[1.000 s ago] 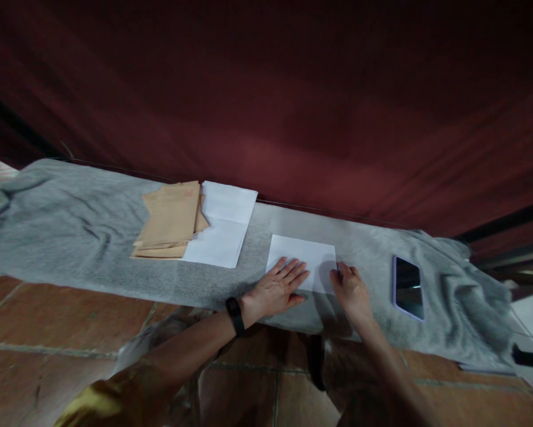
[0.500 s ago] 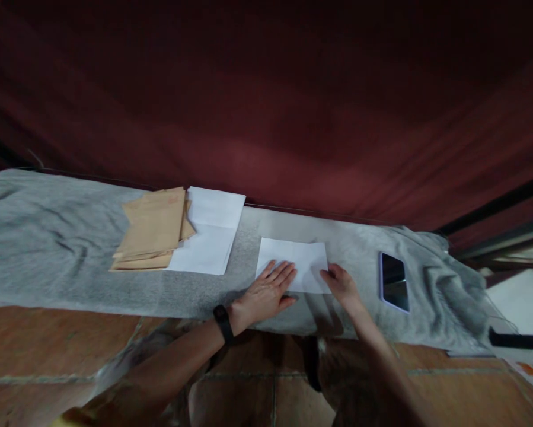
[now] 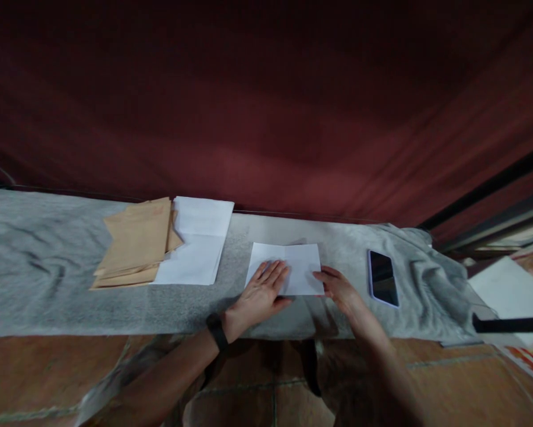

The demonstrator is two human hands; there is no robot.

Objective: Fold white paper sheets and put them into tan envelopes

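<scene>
A folded white sheet of paper [image 3: 302, 261] lies on a grey cloth in front of me, with a faint crease across it. My left hand [image 3: 262, 290] rests flat on its left part, fingers stretched out and close together; a black band is on that wrist. At the sheet's lower right edge, my right hand [image 3: 337, 287] grips the paper, fingers on top and the thumb mostly hidden. To the left, a pile of brown envelopes [image 3: 137, 237] partly overlaps a stack of white paper [image 3: 197, 237].
A phone [image 3: 383, 279] with a pale purple edge lies right of my right hand. The grey cloth [image 3: 39, 284] covers a long, narrow surface, wrinkled at both ends. Behind it hangs a dark red curtain [image 3: 266, 130]. Below is a tiled floor [image 3: 444, 385].
The view has turned, so everything sits farther left in it. My left hand stays flat on the sheet. My right fingers have shifted from bunched at the right edge to reaching over it.
</scene>
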